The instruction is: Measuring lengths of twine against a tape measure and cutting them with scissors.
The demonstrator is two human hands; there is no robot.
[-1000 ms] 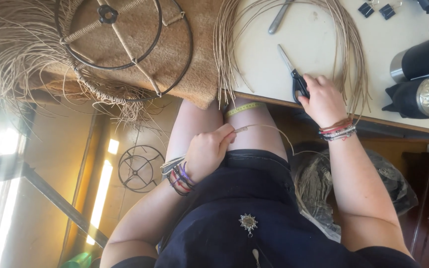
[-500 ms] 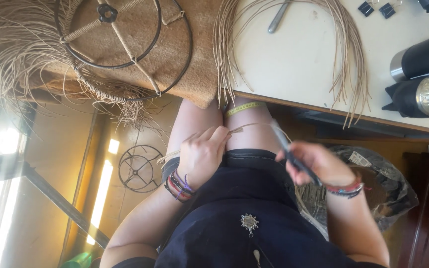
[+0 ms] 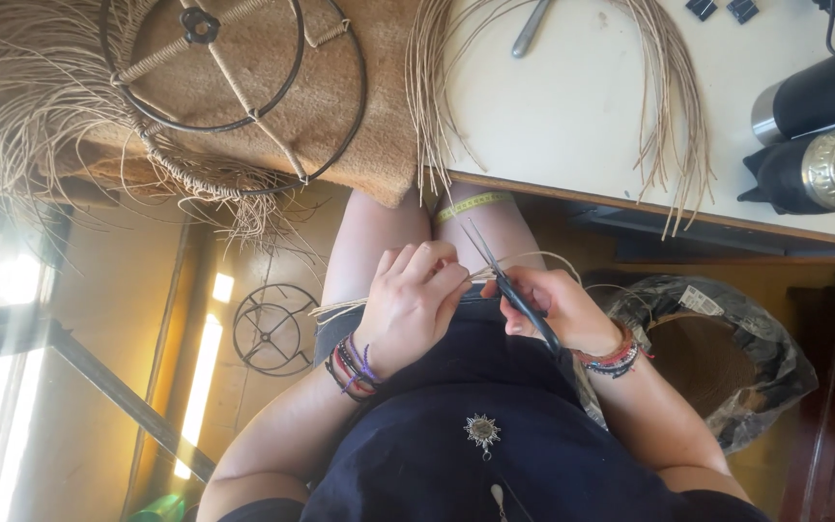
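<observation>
Thin bundle of pale straw-coloured fibre strands [image 3: 335, 308], lying across the lap below the table edge and pinched in the closed left hand [image 3: 408, 311]. The right hand [image 3: 561, 311] is clamped on the dark-handled metal scissors [image 3: 512, 288], whose blades are parted at the strand ends (the step in hand appears to be trimming). A clean cut would call for the strands to be kept taut between the blades. Half a second earlier the two hands were well apart; they are now brought nearly together. Beyond them, a yellow measuring tape [image 3: 474, 204] hangs from the white table [image 3: 572, 116], on which a looped sheaf of loose fibres [image 3: 674, 97] and a round fibre-wrapped wire frame [image 3: 234, 87] are laid.
</observation>
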